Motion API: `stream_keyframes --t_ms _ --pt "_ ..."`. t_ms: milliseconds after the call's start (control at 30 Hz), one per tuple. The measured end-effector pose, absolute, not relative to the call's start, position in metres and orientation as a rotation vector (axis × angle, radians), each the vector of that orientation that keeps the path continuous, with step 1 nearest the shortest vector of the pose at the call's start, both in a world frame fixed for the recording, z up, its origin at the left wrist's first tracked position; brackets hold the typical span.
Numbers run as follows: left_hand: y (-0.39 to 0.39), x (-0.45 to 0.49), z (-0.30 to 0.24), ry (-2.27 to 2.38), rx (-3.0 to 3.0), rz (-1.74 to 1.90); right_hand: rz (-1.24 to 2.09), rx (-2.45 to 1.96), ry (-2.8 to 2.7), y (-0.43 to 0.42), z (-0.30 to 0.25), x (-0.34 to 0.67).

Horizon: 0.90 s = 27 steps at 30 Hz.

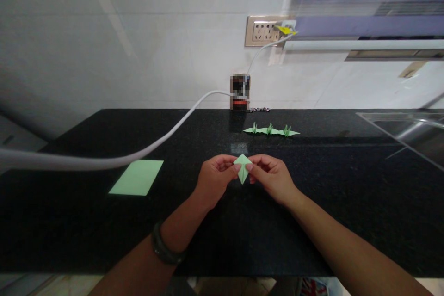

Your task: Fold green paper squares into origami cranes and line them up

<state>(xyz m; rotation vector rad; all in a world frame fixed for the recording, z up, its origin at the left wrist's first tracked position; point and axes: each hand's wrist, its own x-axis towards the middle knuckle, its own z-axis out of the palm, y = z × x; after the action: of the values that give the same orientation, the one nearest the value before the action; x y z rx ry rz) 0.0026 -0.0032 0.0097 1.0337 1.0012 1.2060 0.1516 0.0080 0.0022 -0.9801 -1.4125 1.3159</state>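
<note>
Head cam: folded paper (243,169) over blk counter (329,212), wht wall (104,55).

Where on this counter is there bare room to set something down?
Bare counter lies right of the right hand, short of the sink, and between the paper sheet and the left hand. Crowded: around the folded paper, paper cranes behind it and the cable.

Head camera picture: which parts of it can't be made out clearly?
Folded green paper, head view: its sides are covered by the left hand and right hand.
Dark object at the back: pixelated.
Sink: cut off by the right edge.
White cable: runs out past the left edge.
</note>
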Motion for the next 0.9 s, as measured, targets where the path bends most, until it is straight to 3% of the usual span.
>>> stream_keyframes --t_ms 900 --pt "-0.0047 0.0028 0.0076 0.956 1.077 1.205 1.302 -1.0 -1.387 0.0055 0.0009 0.15"
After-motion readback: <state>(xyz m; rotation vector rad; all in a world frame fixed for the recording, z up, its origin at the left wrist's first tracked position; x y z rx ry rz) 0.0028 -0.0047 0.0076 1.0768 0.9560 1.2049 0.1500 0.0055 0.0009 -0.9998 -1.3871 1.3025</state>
